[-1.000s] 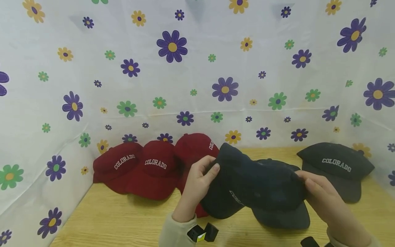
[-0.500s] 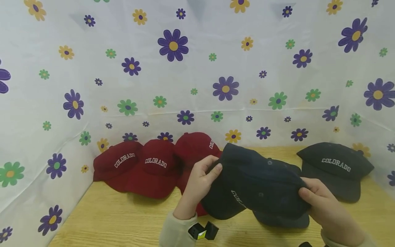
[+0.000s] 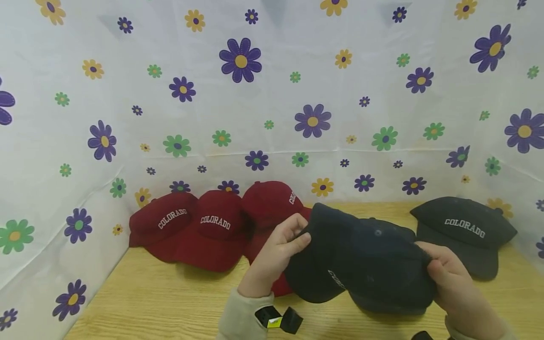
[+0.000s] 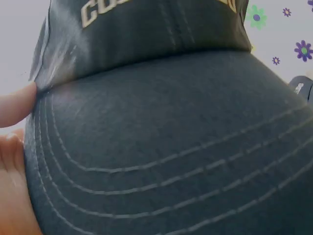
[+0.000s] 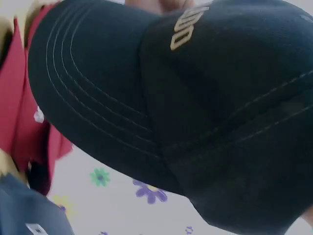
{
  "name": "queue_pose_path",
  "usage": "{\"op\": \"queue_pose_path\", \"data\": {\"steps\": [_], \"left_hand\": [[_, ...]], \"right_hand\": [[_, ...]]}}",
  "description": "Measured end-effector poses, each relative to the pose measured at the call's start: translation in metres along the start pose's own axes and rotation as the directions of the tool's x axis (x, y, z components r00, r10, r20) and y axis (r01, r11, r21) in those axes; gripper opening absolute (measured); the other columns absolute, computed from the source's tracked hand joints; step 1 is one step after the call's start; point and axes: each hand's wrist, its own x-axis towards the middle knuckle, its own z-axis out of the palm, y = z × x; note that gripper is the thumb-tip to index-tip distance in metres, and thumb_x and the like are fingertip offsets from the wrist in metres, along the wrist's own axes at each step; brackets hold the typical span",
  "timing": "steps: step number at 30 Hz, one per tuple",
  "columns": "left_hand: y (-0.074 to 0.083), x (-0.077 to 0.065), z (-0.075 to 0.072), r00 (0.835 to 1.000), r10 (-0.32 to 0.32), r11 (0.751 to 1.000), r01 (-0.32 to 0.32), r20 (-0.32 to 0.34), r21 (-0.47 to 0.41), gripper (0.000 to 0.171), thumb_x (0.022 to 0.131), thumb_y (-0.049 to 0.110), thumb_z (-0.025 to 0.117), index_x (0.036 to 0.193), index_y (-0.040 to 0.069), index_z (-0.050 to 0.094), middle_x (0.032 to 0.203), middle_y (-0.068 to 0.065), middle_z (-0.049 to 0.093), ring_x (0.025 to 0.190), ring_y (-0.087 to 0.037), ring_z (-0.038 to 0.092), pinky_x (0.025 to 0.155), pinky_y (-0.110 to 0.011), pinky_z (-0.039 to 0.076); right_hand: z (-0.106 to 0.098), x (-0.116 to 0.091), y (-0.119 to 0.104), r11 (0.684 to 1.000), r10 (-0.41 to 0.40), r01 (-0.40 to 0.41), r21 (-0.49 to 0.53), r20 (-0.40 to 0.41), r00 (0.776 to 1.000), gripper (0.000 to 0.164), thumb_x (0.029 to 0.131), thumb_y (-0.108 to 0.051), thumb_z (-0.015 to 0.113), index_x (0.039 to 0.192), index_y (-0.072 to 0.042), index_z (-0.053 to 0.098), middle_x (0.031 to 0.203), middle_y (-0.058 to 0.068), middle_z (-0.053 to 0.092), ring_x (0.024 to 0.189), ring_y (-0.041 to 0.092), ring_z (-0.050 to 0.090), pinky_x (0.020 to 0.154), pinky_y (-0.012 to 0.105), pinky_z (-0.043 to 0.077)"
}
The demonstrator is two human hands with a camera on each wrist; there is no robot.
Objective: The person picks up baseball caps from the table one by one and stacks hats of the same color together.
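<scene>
A dark navy baseball cap (image 3: 365, 259) is held tilted, its brim pointing down to the left and its white lettering partly showing. My left hand (image 3: 278, 257) pinches it near the side where brim meets crown; the left wrist view shows that thumb (image 4: 17, 105) at the stitched brim (image 4: 137, 122). At the crown's back edge, my right hand (image 3: 456, 283) grips with thumb and fingers. The right wrist view is filled by the same cap (image 5: 234, 107). Behind it, a second dark cap (image 3: 388, 310) is largely hidden, with part of its brim showing on the table.
Three red COLORADO caps (image 3: 218, 231) lie side by side at the back left, the rightmost partly covered by the left hand and held cap. Another dark COLORADO cap (image 3: 463, 236) rests at the right. Flower-patterned cloth (image 3: 272, 94) encloses the wooden table (image 3: 170, 302).
The held cap has shifted slightly right and down, its crown turning between the hands. The right hand has moved lower and a little right; the left hand keeps its hold.
</scene>
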Motion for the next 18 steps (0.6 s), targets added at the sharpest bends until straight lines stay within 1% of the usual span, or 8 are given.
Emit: {"op": "queue_pose_path", "data": {"steps": [3,5,8,10,12,14,15,18], "left_hand": [[-0.001,0.0,-0.002,1.0,0.007,0.998,-0.005,0.026,-0.061,0.022,0.09,0.015,0.05,0.086,-0.003,0.038,0.071,0.001,0.047,0.073,-0.013,0.051,0.065,-0.024,0.04],[-0.001,-0.001,-0.002,1.0,0.006,0.993,-0.004,0.017,-0.114,0.016,0.091,0.014,0.049,0.086,0.002,0.041,0.074,0.002,0.052,0.074,-0.012,0.054,0.066,-0.024,0.043],[0.0,-0.001,-0.001,1.0,-0.017,0.976,0.012,-0.019,-0.216,0.006,0.092,0.012,0.046,0.087,0.009,0.044,0.078,0.003,0.057,0.076,-0.011,0.057,0.066,-0.023,0.046],[0.001,-0.001,0.0,0.998,-0.044,0.957,0.03,-0.043,-0.29,0.005,0.092,0.011,0.044,0.087,0.011,0.046,0.081,0.002,0.059,0.077,-0.011,0.058,0.067,-0.023,0.047],[0.002,0.0,0.001,0.995,-0.081,0.931,0.053,-0.064,-0.361,0.007,0.093,0.01,0.043,0.088,0.011,0.048,0.081,0.002,0.059,0.077,-0.01,0.058,0.067,-0.022,0.047],[0.002,0.0,0.002,0.991,-0.111,0.901,0.071,-0.07,-0.428,0.009,0.094,0.009,0.041,0.088,0.011,0.048,0.082,0.002,0.059,0.078,-0.01,0.058,0.067,-0.022,0.047],[0.002,0.0,0.003,0.99,-0.127,0.88,0.081,-0.068,-0.468,0.01,0.094,0.009,0.041,0.089,0.011,0.049,0.083,0.002,0.059,0.077,-0.009,0.058,0.067,-0.022,0.047],[0.002,0.001,0.005,0.985,-0.159,0.831,0.099,-0.062,-0.547,0.01,0.093,0.01,0.041,0.088,0.01,0.05,0.082,0.001,0.059,0.076,-0.009,0.058,0.066,-0.022,0.047]], "right_hand": [[0.0,0.0,-0.004,0.993,-0.062,0.054,-0.108,-0.07,0.996,0.03,0.096,-0.009,0.031,0.108,0.008,0.052,0.099,0.01,0.06,0.085,0.014,0.059,0.068,0.023,0.049],[-0.002,0.0,-0.007,0.979,-0.123,0.105,-0.173,-0.1,0.987,0.03,0.096,-0.009,0.032,0.11,0.01,0.051,0.104,0.013,0.059,0.093,0.017,0.057,0.075,0.024,0.047],[-0.007,0.001,-0.011,0.952,-0.211,0.18,-0.246,-0.107,0.972,0.031,0.096,-0.01,0.036,0.112,0.014,0.048,0.114,0.019,0.053,0.106,0.024,0.049,0.087,0.026,0.04],[-0.011,0.001,-0.013,0.943,-0.246,0.217,-0.251,-0.09,0.965,0.033,0.095,-0.01,0.039,0.114,0.016,0.045,0.12,0.022,0.048,0.113,0.027,0.043,0.09,0.029,0.038],[-0.015,0.001,-0.014,0.939,-0.259,0.231,-0.255,-0.081,0.962,0.034,0.092,-0.009,0.045,0.114,0.017,0.044,0.123,0.023,0.045,0.115,0.029,0.041,0.09,0.03,0.038],[-0.018,-0.002,-0.014,0.943,-0.251,0.225,-0.245,-0.079,0.965,0.034,0.09,-0.007,0.049,0.115,0.016,0.044,0.126,0.023,0.042,0.116,0.029,0.04,0.089,0.03,0.04],[-0.02,-0.003,-0.013,0.942,-0.248,0.222,-0.252,-0.075,0.966,0.035,0.088,-0.006,0.051,0.115,0.016,0.044,0.127,0.022,0.042,0.116,0.028,0.04,0.088,0.03,0.04],[-0.022,-0.006,-0.012,0.93,-0.231,0.186,-0.318,-0.108,0.967,0.033,0.083,0.0,0.055,0.113,0.014,0.049,0.123,0.019,0.047,0.112,0.024,0.044,0.086,0.027,0.041]]}}
